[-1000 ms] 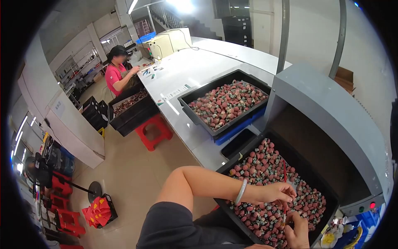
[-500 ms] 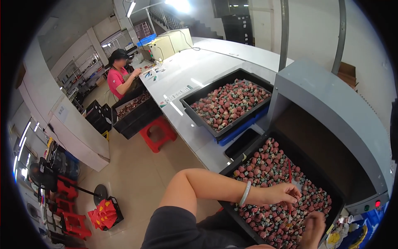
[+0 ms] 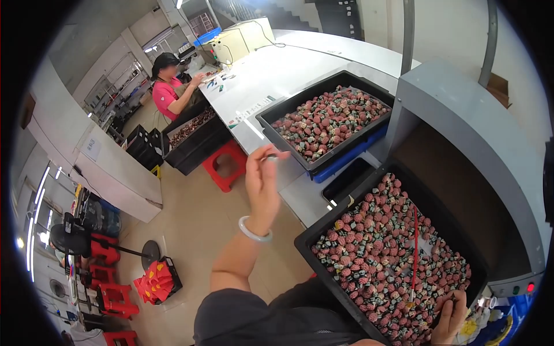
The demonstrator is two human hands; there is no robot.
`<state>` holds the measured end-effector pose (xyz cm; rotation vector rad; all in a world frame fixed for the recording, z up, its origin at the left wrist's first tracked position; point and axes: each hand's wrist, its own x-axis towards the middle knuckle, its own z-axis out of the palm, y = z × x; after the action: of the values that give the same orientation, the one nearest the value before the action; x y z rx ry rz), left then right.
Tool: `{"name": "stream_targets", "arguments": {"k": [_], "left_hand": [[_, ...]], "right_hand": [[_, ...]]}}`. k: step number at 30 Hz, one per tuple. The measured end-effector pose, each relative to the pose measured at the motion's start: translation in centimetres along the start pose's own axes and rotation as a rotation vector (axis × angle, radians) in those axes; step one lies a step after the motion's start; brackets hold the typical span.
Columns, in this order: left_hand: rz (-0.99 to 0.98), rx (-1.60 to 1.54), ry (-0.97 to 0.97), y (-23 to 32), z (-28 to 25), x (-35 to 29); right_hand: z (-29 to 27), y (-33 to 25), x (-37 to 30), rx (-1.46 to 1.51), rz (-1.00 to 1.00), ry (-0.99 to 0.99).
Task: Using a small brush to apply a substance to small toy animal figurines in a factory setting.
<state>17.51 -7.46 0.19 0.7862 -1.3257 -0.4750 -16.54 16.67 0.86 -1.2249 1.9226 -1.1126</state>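
My left hand (image 3: pixel 262 183), a pale bangle on its wrist, is raised over the floor left of the near bin. Its thumb and fingers pinch a small dark greenish piece (image 3: pixel 272 157), too small to name. My right hand (image 3: pixel 449 316) is at the near bin's lower right corner, fingers curled; whatever they hold is hidden. Many small bumpy pink and dark green berry-like pieces (image 3: pixel 360 245) fill the black near bin (image 3: pixel 314 254). A thin red-handled paintbrush (image 3: pixel 415 245) lies across them, touched by neither hand.
Another black bin (image 3: pixel 323 164) of such pieces stands on the white table (image 3: pixel 259 75), above a blue one. A grey arched machine (image 3: pixel 479 121) rises right of the near bin. Across the table sits a person in pink (image 3: pixel 165 92); a red stool (image 3: pixel 225 164) stands nearby.
My left hand has left the pieces and swung up and left, out of the bin. The paintbrush now lies free. My right hand has shifted slightly right, its fingers curled. The view has tilted.
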Motion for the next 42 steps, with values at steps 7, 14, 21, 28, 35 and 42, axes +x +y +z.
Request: {"name": "stream_targets", "arguments": {"k": [7, 14, 21, 28, 35, 42], "left_hand": [[-0.224, 0.417, 0.134, -14.1, -5.9, -0.6], [-0.385, 0.882, 0.014, -21.3, -9.1, 0.3], [-0.429, 0.670, 0.672, -28.2, -32.4, -0.9], [-0.510, 0.302, 0.605, -24.2, -19.0, -9.2], [-0.234, 0.469, 0.216, -20.3, -9.3, -1.1], [-0.304, 0.321, 0.354, -22.2, -5.9, 1.1]], "right_hand": [[0.3, 1.1, 0.8, -0.097, -0.224, -0.071], [0.6, 1.0, 0.7, -0.146, -0.138, -0.063], [0.6, 2.7, 0.5, 0.059, -0.344, -0.088], [0.7, -0.4, 0.5, -0.201, -0.249, -0.107], [0.4, 1.2, 0.6, 0.085, -0.168, -0.104], [1.1, 1.1, 0.1, -0.197, -0.340, 0.013]]}}
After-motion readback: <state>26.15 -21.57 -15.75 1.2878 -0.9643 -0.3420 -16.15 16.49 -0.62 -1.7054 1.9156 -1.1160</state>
